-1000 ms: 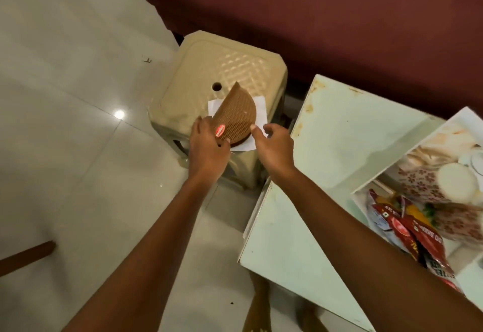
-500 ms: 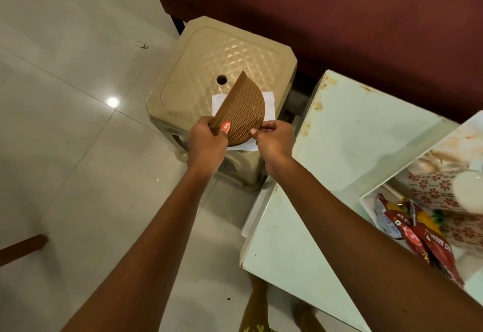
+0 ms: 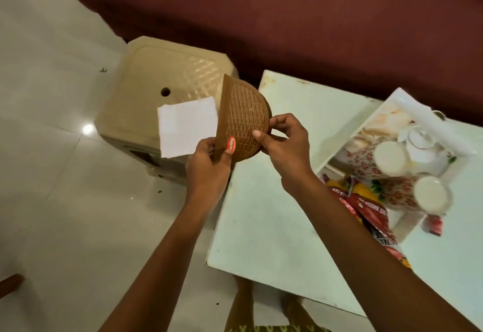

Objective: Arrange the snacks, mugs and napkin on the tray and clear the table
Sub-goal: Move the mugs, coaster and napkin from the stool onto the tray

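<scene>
I hold a brown half-round woven-pattern napkin holder (image 3: 243,122) upright with both hands, above the gap between stool and table. My left hand (image 3: 209,167) grips its lower edge beside an orange label, and my right hand (image 3: 285,146) pinches its right rim. A white napkin (image 3: 187,127) sticks out from the holder to the left, over the stool. At the right, a white tray (image 3: 407,99) on the table carries two floral mugs (image 3: 389,159) (image 3: 431,195), a white teapot (image 3: 423,143) and red snack packets (image 3: 366,206).
A beige plastic stool (image 3: 156,78) stands on the tiled floor left of the pale green table (image 3: 269,222). A maroon sofa (image 3: 287,18) runs along the far side. My bare feet show below the table's near edge.
The holder and napkin have come up off the stool and moved right, toward the table corner. My right hand now pinches the holder's rim. The view has shifted right, showing more of the tray.
</scene>
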